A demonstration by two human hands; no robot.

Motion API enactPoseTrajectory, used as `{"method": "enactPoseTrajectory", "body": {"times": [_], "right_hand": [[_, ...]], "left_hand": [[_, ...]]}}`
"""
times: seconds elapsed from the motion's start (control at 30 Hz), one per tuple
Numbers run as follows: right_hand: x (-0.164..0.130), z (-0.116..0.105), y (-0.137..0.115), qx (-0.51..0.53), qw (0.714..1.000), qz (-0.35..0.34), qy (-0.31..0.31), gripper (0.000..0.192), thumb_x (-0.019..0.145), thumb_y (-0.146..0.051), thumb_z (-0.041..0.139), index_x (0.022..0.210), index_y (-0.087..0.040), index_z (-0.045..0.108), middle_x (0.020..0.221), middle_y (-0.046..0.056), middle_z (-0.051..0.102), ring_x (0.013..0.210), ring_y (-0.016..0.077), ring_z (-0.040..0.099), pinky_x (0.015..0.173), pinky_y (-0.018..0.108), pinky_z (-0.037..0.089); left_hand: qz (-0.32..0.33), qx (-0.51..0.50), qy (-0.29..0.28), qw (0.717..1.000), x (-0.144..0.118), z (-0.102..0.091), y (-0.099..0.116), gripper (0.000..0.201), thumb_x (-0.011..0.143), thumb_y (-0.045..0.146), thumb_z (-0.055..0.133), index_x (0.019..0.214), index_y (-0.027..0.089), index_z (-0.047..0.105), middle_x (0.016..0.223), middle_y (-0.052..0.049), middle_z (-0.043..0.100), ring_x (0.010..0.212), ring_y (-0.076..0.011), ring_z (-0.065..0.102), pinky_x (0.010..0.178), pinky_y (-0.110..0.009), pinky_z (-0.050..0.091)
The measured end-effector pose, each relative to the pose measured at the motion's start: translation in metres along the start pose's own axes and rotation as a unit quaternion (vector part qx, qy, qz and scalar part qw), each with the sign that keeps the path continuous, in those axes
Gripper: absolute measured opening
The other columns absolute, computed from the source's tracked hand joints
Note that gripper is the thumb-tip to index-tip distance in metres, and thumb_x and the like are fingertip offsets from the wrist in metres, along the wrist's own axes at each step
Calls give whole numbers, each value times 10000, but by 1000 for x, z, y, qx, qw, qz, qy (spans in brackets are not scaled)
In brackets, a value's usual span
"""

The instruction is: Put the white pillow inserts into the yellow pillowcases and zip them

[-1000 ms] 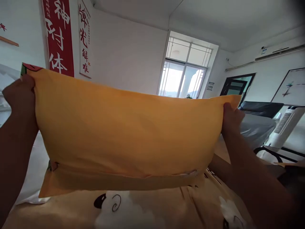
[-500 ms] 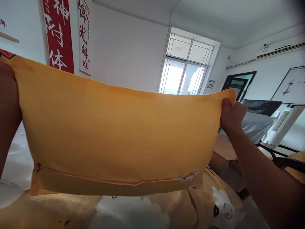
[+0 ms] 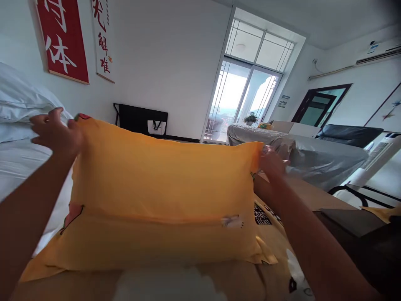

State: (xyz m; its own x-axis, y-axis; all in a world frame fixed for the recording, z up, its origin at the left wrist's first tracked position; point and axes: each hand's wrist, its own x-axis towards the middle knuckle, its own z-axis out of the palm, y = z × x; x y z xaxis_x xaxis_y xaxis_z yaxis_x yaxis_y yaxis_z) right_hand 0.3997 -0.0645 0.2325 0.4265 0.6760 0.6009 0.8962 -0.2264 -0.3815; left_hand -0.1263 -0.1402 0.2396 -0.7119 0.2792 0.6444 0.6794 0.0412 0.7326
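Note:
An orange-yellow pillow (image 3: 163, 179) stands on its long edge in front of me, its back side with a long flap seam toward me. At its upper left corner is my left hand (image 3: 58, 133), open with fingers apart, its thumb side against the fabric. My right hand (image 3: 273, 162) is at the upper right corner; motion blurs its fingers, and I cannot tell whether they grip the cloth. Under the pillow lies a matching patterned bedspread (image 3: 250, 280) with white cartoon shapes. Pink and green print shows at the pillow's left edge.
White bedding (image 3: 19, 121) is heaped at the left. Beyond the pillow stand a black chair or rack (image 3: 134, 119) with a white bag (image 3: 156, 127) and plastic-covered furniture (image 3: 326, 156). A potted plant (image 3: 250, 118) is near the window (image 3: 247, 83). Scrolls (image 3: 64, 46) hang on the wall.
The pillow has come down and moved away from me, its lower edge now on the bedspread. My left hand has opened from its corner. The view has tilted downward.

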Motion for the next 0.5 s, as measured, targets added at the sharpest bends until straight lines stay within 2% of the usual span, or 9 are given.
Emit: {"method": "enactPoseTrajectory", "body": {"times": [0.03, 0.07, 0.1, 0.13, 0.2, 0.23, 0.3, 0.37, 0.5], "right_hand": [[-13, 18, -16, 1, 1000, -11, -16, 550, 943, -350, 376, 1369, -2, 394, 1147, 300, 579, 1029, 332, 553, 842, 430, 298], [-30, 36, -34, 8, 998, -42, -45, 580, 947, -364, 361, 1410, -16, 328, 1235, 302, 537, 1101, 352, 529, 886, 464, 292], [-50, 53, -53, 20, 992, -92, -88, 563, 953, -378, 341, 1413, -54, 341, 1295, 270, 517, 1154, 348, 508, 917, 473, 297], [-73, 70, -72, 37, 978, -152, -135, 538, 959, -414, 320, 1410, -125, 370, 1340, 208, 513, 1194, 321, 494, 940, 456, 311], [-119, 98, -102, 72, 938, -260, -219, 501, 961, -496, 283, 1396, -277, 403, 1375, 59, 525, 1243, 231, 478, 982, 383, 335], [-140, 109, -110, 98, 903, -325, -264, 515, 968, -514, 222, 1403, -298, 395, 1410, 41, 491, 1290, 220, 436, 1014, 392, 318], [-167, 124, -112, 103, 868, -384, -298, 543, 959, -557, 188, 1406, -328, 393, 1480, 20, 396, 1369, 213, 332, 1086, 438, 238], [-173, 133, -95, 86, 865, -385, -310, 580, 944, -592, 206, 1435, -320, 351, 1531, 21, 292, 1413, 216, 243, 1121, 469, 171], [-141, 150, -29, 55, 912, -277, -299, 604, 943, -577, 225, 1468, -287, 291, 1549, 20, 236, 1432, 204, 186, 1140, 466, 148]], "left_hand": [[38, 8, -32, 999, -20, 14, 7, 529, 872, 365, 439, 1296, 48, 439, 1418, -213, 365, 1352, -366, 282, 1023, -681, 214], [99, -7, -99, 990, -44, 29, 15, 568, 902, 382, 396, 1367, 58, 354, 1448, -226, 335, 1370, -337, 275, 1044, -655, 215], [180, -22, -213, 960, -72, 44, 22, 556, 950, 373, 265, 1426, 86, 269, 1485, -215, 296, 1393, -303, 252, 1069, -634, 194], [231, -27, -295, 927, -101, 59, 27, 532, 958, 401, 238, 1437, 177, 291, 1490, -145, 339, 1375, -255, 315, 1083, -574, 240], [307, -25, -406, 860, -155, 87, 29, 478, 924, 460, 356, 1364, 294, 440, 1466, -40, 411, 1363, -217, 351, 1109, -481, 266], [341, 7, -474, 812, -176, 97, 24, 515, 930, 480, 322, 1386, 262, 422, 1490, -66, 363, 1385, -230, 312, 1115, -487, 252], [362, 53, -537, 760, -200, 110, 3, 574, 927, 523, 281, 1419, 244, 381, 1503, -69, 326, 1402, -226, 277, 1139, -476, 213], [349, 90, -540, 760, -198, 112, -33, 592, 920, 545, 260, 1441, 275, 333, 1518, -35, 294, 1410, -219, 259, 1156, -476, 172], [241, 163, -451, 844, -149, 95, -124, 598, 892, 516, 278, 1433, 271, 352, 1517, -16, 302, 1416, -242, 242, 1156, -520, 142]]}}
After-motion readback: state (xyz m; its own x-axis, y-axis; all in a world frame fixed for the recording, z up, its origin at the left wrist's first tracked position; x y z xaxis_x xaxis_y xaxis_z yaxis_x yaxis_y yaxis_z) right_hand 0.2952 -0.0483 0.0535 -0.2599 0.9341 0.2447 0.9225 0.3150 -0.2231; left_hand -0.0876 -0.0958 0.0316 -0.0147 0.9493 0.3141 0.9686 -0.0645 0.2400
